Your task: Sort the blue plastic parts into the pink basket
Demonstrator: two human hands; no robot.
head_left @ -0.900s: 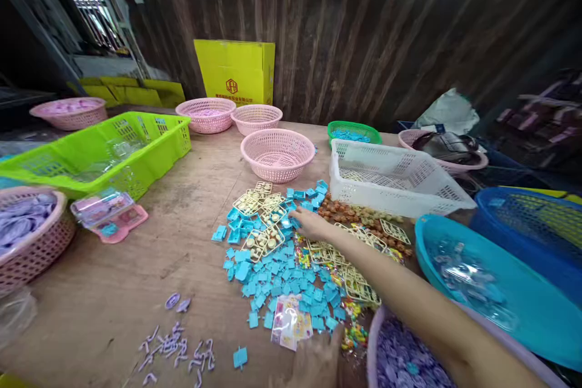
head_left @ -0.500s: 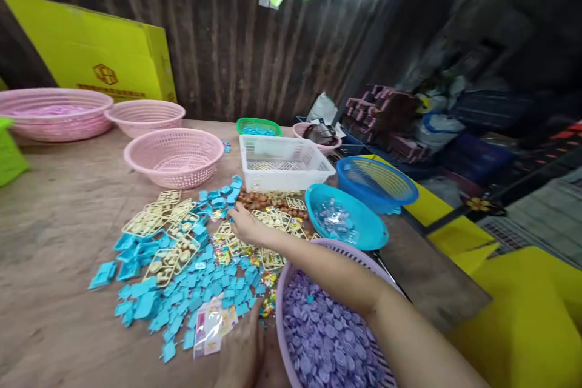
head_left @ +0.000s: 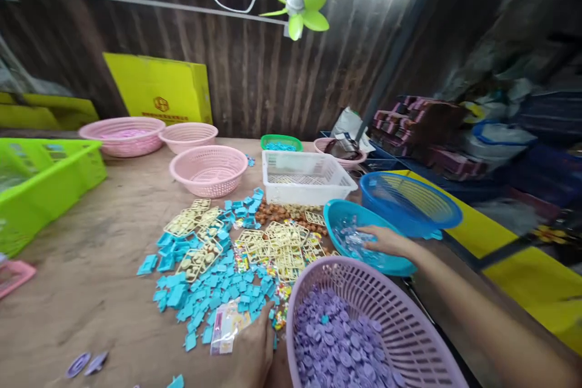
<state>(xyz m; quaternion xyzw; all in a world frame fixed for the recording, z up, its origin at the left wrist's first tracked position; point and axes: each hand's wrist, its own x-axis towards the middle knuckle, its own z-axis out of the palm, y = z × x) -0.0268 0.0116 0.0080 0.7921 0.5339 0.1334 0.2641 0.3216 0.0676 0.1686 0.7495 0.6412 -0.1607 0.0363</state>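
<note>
My left hand is closed on the edge of a small clear plastic bag with a printed pink and yellow insert, low over the table. My right hand reaches into a turquoise basin, fingers stretched out at the small clear packets inside. Left of my hands lie many light-blue plastic pieces. Cream part frames, small brown pieces and colourful bits are heaped beyond. A purple basket of round lilac pieces stands between my arms.
A white basket, blue basket and pink baskets stand farther back. At left is a lime-green crate. Two purple pieces lie near the front. A green fan hangs above.
My right hand has moved right, from the cream frames and light-blue pieces into the turquoise basin. My left hand stays at the plastic bag. The view has turned left and up.
</note>
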